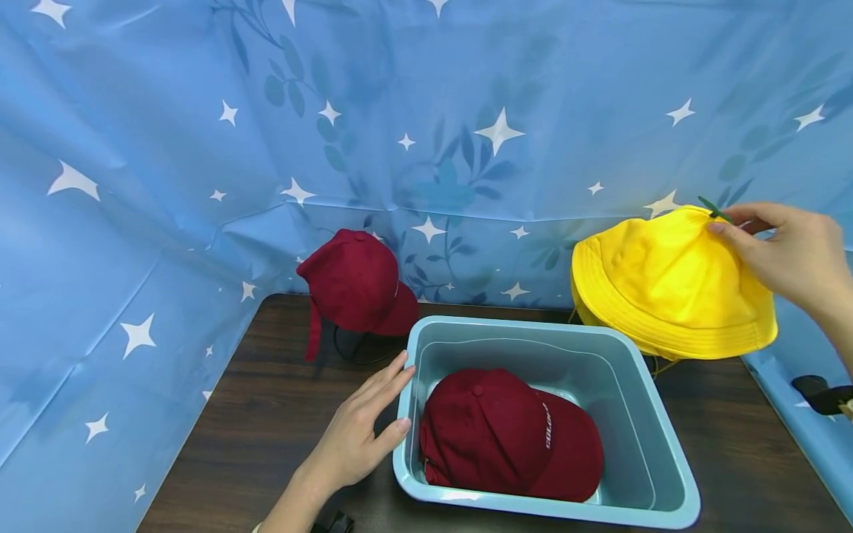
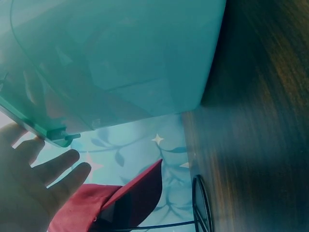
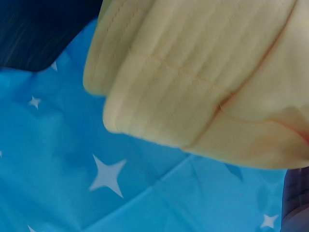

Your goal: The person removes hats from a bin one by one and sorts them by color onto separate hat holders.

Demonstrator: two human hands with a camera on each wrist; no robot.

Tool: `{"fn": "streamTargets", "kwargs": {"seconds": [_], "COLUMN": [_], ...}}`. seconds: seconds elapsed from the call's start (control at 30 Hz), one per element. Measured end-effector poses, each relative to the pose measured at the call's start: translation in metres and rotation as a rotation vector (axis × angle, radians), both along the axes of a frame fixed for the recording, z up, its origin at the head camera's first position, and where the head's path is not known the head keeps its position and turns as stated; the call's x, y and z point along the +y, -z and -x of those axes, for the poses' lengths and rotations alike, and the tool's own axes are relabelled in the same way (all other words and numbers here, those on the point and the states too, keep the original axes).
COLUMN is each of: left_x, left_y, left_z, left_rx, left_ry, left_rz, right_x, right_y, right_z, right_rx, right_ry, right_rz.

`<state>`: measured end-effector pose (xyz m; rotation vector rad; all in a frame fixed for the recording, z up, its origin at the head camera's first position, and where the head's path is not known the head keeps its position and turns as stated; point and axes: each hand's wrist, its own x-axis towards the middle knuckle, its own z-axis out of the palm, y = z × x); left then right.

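My right hand [image 1: 793, 240] pinches the top of a yellow bucket hat [image 1: 666, 285], by its small green stem [image 1: 714, 209]. The hat is upright, brim down, at the table's back right; its stitched brim [image 3: 159, 96] fills much of the right wrist view. My left hand [image 1: 363, 426] rests with extended fingers at the left rim of a light blue plastic bin [image 1: 523, 323]. Inside the bin lies a dark red baseball cap [image 1: 486, 433], crown to the left and visor to the right, with white lettering.
Behind the bin's left corner, a second dark red cap [image 1: 356, 281] sits raised over a black wire base [image 2: 200, 203]. The dark wood table [image 1: 266, 414] ends at a blue star-patterned cloth [image 1: 426, 148] behind and at both sides. A black object [image 1: 816, 392] shows at the right edge.
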<state>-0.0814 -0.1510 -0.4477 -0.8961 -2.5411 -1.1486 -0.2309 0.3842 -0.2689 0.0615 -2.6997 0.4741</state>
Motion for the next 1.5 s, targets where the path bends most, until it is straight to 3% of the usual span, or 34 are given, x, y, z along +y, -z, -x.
{"fn": "streamTargets", "kwargs": {"seconds": [0.17,0.5,1.0,1.5], "left_x": [0.000,0.001,0.000,0.001], "left_y": [0.000,0.000,0.000,0.000], "left_z": [0.000,0.000,0.000,0.000], "left_rx": [0.002,-0.016,-0.020,-0.026], "left_ry": [-0.002,-0.005,-0.003,-0.004], "left_rz": [0.002,0.012,0.005,0.007], "right_x": [-0.004,-0.003,-0.025,-0.043], "right_y": [-0.008,-0.009,-0.006,0.005], "right_z": [-0.001,-0.011,-0.039,-0.059], "right_rx": [0.014,0.039,0.152,0.225], "right_ry": [-0.032,-0.084,-0.229,-0.299], "right_rz": [-0.037,-0.001,-0.074,-0.124]}}
